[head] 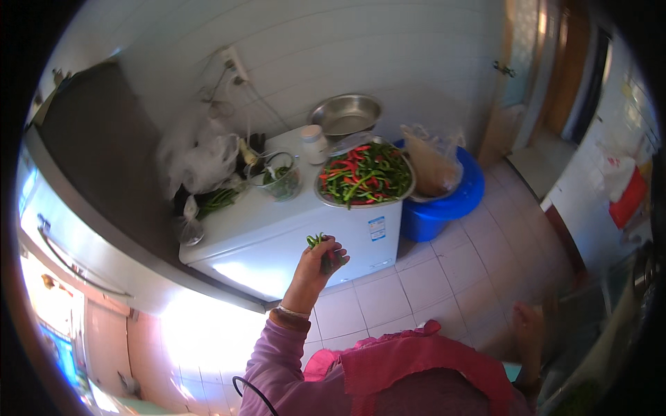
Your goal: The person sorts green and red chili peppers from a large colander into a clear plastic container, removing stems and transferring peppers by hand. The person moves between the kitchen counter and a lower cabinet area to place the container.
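My left hand [325, 255] is raised in front of a white chest freezer [291, 229], its fingers closed around a small bunch of chili peppers [333, 259], green with some dark red. Beyond it, a wide metal bowl heaped with red and green chili peppers [364, 174] rests on the freezer's right end. To its left stand a clear plastic container with green peppers [282, 182] and a white lidded jar [314, 144]. My right hand [526, 320] is low at the right, blurred and dim; whether its fingers hold something is unclear.
An empty steel basin [346, 115] stands behind the bowl. Plastic bags [203, 161] and green stalks [221, 200] lie at the freezer's left end. A blue lidded bucket [424, 221] bears a bag with brownish contents [432, 166]. A refrigerator [93, 244] stands left, a door [512, 93] at the back right.
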`<action>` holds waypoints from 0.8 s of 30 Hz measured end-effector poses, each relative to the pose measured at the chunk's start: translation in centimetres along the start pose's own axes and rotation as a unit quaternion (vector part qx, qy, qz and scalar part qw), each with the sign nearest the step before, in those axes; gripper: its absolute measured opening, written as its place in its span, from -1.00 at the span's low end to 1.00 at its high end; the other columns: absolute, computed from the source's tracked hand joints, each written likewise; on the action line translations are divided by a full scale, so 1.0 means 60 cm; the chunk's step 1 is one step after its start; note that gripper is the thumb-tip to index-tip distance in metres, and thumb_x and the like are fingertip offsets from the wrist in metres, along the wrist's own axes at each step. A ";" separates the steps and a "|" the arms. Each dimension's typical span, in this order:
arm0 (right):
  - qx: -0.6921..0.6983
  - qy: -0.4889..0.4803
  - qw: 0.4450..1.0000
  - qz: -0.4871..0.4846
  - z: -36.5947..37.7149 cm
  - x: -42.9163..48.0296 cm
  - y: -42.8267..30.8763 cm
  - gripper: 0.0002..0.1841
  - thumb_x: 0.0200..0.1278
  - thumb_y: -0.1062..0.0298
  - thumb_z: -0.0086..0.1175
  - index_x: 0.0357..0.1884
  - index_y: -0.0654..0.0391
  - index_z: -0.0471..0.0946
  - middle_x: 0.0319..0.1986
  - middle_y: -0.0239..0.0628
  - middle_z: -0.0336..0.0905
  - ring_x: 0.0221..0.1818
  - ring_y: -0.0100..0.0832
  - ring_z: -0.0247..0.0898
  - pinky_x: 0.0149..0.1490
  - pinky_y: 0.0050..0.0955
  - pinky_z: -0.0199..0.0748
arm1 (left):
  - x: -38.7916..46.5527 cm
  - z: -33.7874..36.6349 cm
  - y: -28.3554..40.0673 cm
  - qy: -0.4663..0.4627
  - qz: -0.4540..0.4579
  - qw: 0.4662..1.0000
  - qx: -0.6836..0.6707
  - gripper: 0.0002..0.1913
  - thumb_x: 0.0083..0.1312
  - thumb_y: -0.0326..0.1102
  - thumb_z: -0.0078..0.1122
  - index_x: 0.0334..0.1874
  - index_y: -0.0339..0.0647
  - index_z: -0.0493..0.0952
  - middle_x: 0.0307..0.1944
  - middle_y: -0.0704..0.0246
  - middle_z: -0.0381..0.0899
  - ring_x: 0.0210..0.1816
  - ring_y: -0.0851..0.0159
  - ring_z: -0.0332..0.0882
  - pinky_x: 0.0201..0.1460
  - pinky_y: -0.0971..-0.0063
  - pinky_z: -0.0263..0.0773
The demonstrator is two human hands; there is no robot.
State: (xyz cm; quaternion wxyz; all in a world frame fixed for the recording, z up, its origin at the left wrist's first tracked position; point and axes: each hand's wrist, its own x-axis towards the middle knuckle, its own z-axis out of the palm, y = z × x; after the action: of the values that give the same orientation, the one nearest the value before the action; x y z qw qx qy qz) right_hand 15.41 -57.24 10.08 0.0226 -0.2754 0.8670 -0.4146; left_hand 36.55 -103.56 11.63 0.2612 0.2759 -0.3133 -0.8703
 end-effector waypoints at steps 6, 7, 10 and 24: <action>-0.014 -0.111 0.994 0.004 0.076 0.152 -0.040 -0.76 0.36 0.34 0.08 -0.06 0.29 0.58 -0.26 -0.14 0.63 -0.25 -0.38 0.53 -0.15 -0.44 0.47 | 0.032 -0.032 0.079 0.080 0.082 0.993 0.001 -0.82 0.36 -0.41 0.07 -0.07 -0.34 0.42 -0.25 0.17 0.52 -0.17 0.13 0.56 -0.04 0.22 0.59; -0.014 -0.129 0.991 -0.014 0.088 0.181 -0.044 -0.76 0.37 0.34 0.07 -0.06 0.28 0.58 -0.25 -0.14 0.63 -0.26 -0.37 0.53 -0.15 -0.44 0.47 | 0.042 -0.027 0.094 0.095 0.104 0.990 0.002 -0.86 0.33 -0.42 0.10 -0.13 -0.30 0.46 -0.26 0.21 0.52 -0.21 0.14 0.58 -0.06 0.19 0.60; 0.046 -0.145 0.986 -0.072 0.145 0.264 -0.015 -0.77 0.37 0.36 0.05 -0.06 0.27 0.59 -0.25 -0.14 0.63 -0.28 -0.38 0.52 -0.17 -0.45 0.46 | 0.075 -0.023 0.148 0.107 0.143 0.984 0.011 -0.82 0.35 -0.39 0.10 -0.09 -0.33 0.45 -0.24 0.19 0.54 -0.18 0.14 0.57 -0.03 0.24 0.60; 0.072 -0.238 0.954 -0.165 0.277 0.516 -0.131 -0.79 0.34 0.38 0.07 -0.06 0.22 0.58 -0.24 -0.15 0.65 -0.29 -0.41 0.56 -0.23 -0.46 0.51 | 0.290 -0.153 0.360 0.187 0.203 0.939 0.206 -0.90 0.26 -0.42 0.20 -0.30 -0.32 0.51 -0.40 0.27 0.55 -0.31 0.25 0.60 -0.22 0.32 0.60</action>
State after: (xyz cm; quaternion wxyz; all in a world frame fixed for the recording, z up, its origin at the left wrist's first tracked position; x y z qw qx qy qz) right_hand -2.74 -88.31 10.80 0.1794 -0.5028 0.7467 -0.3968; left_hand 36.19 -132.55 15.03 0.4236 0.4122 -0.4803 -0.6481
